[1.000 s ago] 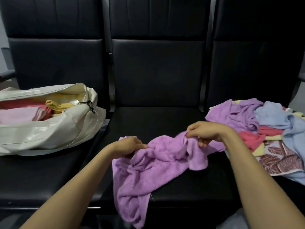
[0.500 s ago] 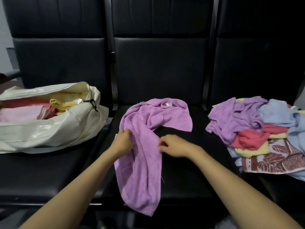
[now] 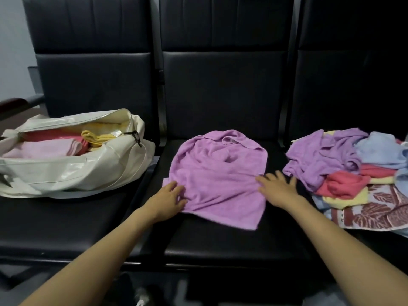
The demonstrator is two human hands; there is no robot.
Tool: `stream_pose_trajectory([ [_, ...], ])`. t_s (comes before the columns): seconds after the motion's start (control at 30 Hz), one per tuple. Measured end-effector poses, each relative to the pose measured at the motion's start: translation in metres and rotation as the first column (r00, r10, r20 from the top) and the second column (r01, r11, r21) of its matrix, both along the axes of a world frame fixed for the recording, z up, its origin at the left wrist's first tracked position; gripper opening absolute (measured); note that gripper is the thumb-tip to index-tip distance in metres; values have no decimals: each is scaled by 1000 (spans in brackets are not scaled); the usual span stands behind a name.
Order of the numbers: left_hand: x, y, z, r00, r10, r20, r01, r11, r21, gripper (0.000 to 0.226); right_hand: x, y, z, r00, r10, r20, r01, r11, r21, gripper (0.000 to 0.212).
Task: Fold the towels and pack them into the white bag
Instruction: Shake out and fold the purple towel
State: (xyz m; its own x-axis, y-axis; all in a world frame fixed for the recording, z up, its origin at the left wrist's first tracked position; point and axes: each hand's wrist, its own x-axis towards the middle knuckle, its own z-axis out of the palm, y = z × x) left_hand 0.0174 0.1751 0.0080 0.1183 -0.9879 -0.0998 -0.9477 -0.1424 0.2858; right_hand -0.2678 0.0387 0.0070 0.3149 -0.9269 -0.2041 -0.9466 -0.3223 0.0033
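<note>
Both grips (image 3: pixel 167 198) (image 3: pixel 277 187) flat on purple towel (image 3: pixel 218 180)

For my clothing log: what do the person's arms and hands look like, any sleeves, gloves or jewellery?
Both forearms are bare, without sleeves. The left hand and right hand wear no gloves; no watch, bracelet or ring shows, though the right hand is blurred.

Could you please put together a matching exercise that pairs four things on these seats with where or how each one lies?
Things:
1. white bag
2. lone purple towel
3. towel pile
4. folded yellow towel

Places and states:
A. spread on the middle seat
B. inside the bag
C. heaped on the right seat
D. unzipped on the left seat

Pairs: 1-D, 2-A, 3-C, 4-B.
</note>
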Motion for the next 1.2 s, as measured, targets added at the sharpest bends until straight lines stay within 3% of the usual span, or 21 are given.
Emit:
stream_pose_trajectory([
  [0.07, -7, 2, 3, 990, 55, 126, -56, 998, 2, 58, -17, -9, -2, 992, -122, 12, 123, 985, -125, 47],
  [0.13, -13, 4, 8, 966, 119, 228, -124, 992, 9, 57, -18, -10, -1, 988, -89, 127, 114, 971, -211, 46],
  [0.23, -22, 9, 13, 922, 159, 354, -182, 983, 33, 52, -6, 3, 12, 907, 173, 384, -118, 980, -163, 29],
  [0.3, -23, 10, 16, 904, 157, 398, -159, 987, -28, 53, 0, 18, 19, 848, 317, 426, -320, 945, -67, 20],
  [0.4, -14, 7, 13, 972, -22, 235, 56, 988, -141, 57, 5, 32, 15, 859, 388, 334, -429, 901, 57, 45],
  [0.5, -10, 11, 12, 989, -138, -55, 141, 989, 51, 102, 3, 34, 12, 895, 360, 263, -406, 902, 144, 69],
  [0.57, -9, 13, 12, 994, -95, -60, 102, 986, 132, 118, 1, 36, 16, 903, 325, 281, -391, 893, 222, 82],
  [0.63, -11, 10, 13, 997, -66, 27, 63, 992, 107, 112, -1, 37, 20, 926, 283, 250, -352, 888, 296, 80],
  [0.73, -17, 6, 16, 983, -74, 168, 53, 991, 122, 79, -1, 40, 21, 930, 299, 215, -350, 899, 263, 31],
  [0.83, -17, 3, 16, 962, -157, 225, 144, 987, 73, 60, 0, 42, 24, 887, 430, 165, -459, 861, 219, 27],
  [0.93, -11, -1, 10, 956, -249, 155, 244, 968, 51, 57, 0, 45, 27, 876, 412, 249, -466, 855, 227, 26],
  [1.0, -10, -2, 8, 966, -203, 160, 189, 977, 96, 68, 2, 45, 29, 884, 368, 289, -437, 869, 230, 45],
  [1.1, -8, -2, 9, 961, -99, 259, 47, 979, 199, 108, 4, 44, 34, 932, 310, 187, -356, 876, 325, 72],
  [1.2, -8, 1, 14, 955, -48, 294, -20, 974, 225, 139, 5, 43, 41, 952, 279, 126, -306, 883, 355, 40],
])
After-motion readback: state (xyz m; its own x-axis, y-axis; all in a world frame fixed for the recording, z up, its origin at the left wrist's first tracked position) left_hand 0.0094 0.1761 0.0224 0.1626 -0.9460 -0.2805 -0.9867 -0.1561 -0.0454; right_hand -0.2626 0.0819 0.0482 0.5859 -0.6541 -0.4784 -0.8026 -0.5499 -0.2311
